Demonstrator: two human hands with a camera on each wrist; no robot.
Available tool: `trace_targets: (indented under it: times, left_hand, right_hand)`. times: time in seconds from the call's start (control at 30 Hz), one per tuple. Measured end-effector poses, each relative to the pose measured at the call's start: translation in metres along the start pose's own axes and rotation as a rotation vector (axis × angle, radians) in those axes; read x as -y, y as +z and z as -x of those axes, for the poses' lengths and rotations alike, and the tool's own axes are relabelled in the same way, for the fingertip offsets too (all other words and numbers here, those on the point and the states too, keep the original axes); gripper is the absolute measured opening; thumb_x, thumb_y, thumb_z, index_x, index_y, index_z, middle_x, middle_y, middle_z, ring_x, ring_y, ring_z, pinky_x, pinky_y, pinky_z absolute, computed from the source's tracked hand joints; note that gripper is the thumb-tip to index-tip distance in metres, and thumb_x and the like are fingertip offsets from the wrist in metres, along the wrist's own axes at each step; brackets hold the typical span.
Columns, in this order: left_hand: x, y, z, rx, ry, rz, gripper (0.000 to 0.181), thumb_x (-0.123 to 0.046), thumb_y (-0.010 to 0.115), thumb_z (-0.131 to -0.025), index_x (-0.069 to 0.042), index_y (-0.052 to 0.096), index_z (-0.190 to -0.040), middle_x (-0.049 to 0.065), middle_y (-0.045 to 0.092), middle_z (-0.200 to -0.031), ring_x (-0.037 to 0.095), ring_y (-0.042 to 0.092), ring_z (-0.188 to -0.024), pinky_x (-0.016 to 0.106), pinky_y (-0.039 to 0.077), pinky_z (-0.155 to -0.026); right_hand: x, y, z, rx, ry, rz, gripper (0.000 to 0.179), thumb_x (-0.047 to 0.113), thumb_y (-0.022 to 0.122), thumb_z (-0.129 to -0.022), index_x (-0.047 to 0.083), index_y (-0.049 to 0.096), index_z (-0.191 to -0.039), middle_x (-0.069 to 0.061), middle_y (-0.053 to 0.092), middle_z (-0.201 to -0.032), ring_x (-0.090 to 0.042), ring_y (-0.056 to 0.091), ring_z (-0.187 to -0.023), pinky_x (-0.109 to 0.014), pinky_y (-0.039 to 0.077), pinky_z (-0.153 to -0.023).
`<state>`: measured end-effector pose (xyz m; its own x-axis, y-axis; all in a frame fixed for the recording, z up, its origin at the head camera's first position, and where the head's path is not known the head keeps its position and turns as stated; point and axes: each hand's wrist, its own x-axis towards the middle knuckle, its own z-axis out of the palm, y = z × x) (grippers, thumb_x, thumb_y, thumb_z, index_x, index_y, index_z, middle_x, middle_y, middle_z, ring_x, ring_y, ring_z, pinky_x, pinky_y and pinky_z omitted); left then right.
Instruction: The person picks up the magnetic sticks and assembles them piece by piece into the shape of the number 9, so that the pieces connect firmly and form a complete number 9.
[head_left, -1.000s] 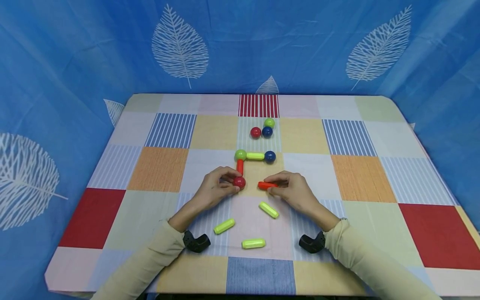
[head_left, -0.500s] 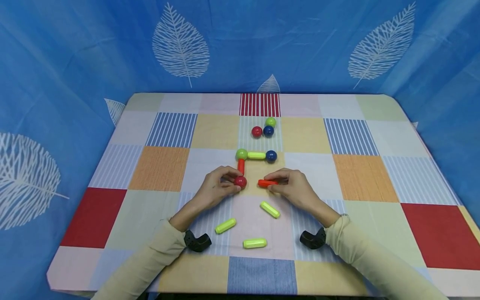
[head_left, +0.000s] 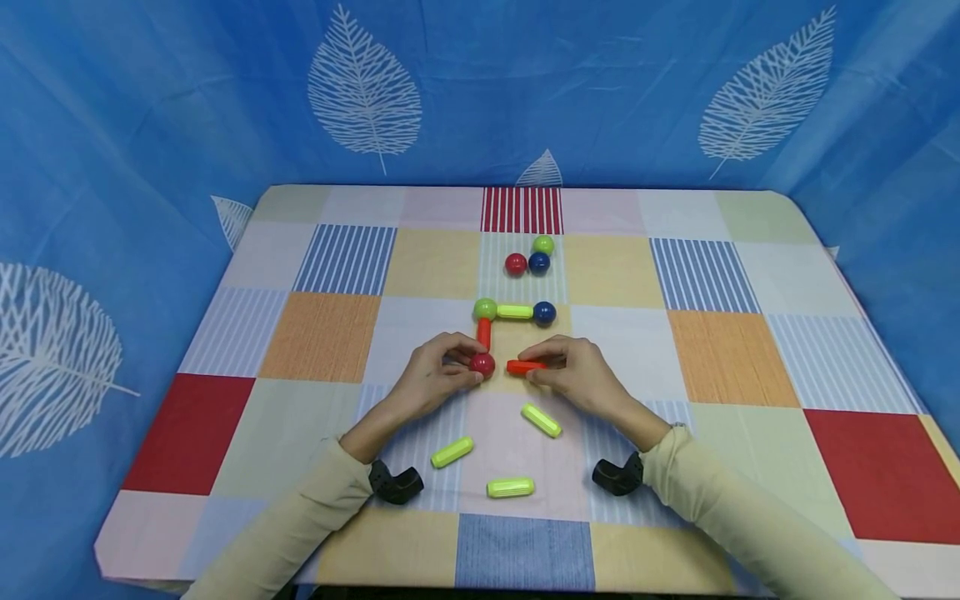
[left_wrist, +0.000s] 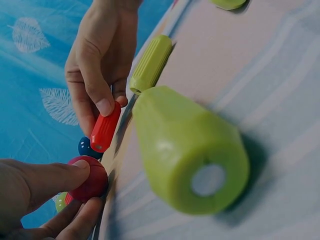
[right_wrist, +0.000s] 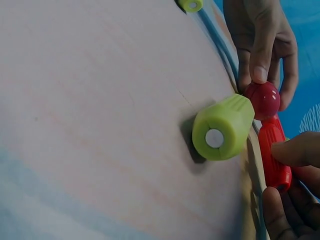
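My left hand (head_left: 435, 373) pinches a dark red ball (head_left: 482, 365) between thumb and fingers. A red rod (head_left: 483, 335) runs from that ball up to a green ball (head_left: 485, 309), and a lime rod (head_left: 515, 312) links the green one to a dark blue ball (head_left: 544, 313), making a corner shape. In my right hand (head_left: 577, 375) a loose red rod (head_left: 523, 367) is pinched lengthwise, its free end pointing at the red ball with a small gap left. The left wrist view shows a pale dot in the end of this red stick (left_wrist: 105, 127).
Three lime rods (head_left: 542, 421) (head_left: 452, 452) (head_left: 511, 487) lie on the patchwork cloth nearer me. Farther back sit a red ball (head_left: 516, 264), a blue ball (head_left: 539, 263) and a green ball (head_left: 543, 244) close together. Blue curtain (head_left: 480, 92) surrounds the table's back and sides.
My right hand has shifted slightly left, bringing the loose red rod closer to the red ball. The left hand keeps its hold on the ball.
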<state>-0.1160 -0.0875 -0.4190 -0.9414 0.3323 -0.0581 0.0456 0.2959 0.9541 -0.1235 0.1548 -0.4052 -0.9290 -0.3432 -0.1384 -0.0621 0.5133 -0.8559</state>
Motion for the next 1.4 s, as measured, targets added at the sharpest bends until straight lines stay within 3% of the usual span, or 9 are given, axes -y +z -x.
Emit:
trace_targets:
  times: [0.13,0.43,1.4]
  left_hand:
    - [0.0,0.0,0.0,-0.002,-0.005,-0.004,0.032,0.005,0.071,-0.085,0.001,0.065,-0.116,0.015,0.058,-0.114,0.027,0.059,-0.102,0.026,0.055,-0.084]
    - [0.0,0.0,-0.001,0.0,-0.008,-0.005,0.032,0.006,0.072,-0.084,0.0,0.065,-0.115,0.015,0.058,-0.112,0.027,0.06,-0.102,0.025,0.055,-0.083]
    - [-0.002,0.002,0.0,-0.001,-0.028,0.003,0.031,0.006,0.071,-0.085,0.0,0.065,-0.114,0.014,0.06,-0.113,0.027,0.06,-0.102,0.025,0.055,-0.082]
  right_hand:
    - [0.002,0.002,-0.001,0.006,-0.006,-0.003,0.026,0.003,0.074,-0.084,0.007,0.075,-0.109,-0.01,0.067,-0.111,-0.018,0.064,-0.082,-0.027,0.053,-0.06]
    - [0.006,0.007,-0.006,0.018,-0.02,0.026,0.021,0.006,0.074,-0.085,0.01,0.076,-0.105,-0.006,0.069,-0.106,-0.016,0.065,-0.086,-0.032,0.053,-0.074]
    - [0.01,0.007,-0.009,0.038,-0.015,0.048,0.022,0.004,0.073,-0.084,0.009,0.076,-0.106,-0.003,0.072,-0.1,-0.016,0.063,-0.084,-0.031,0.052,-0.072]
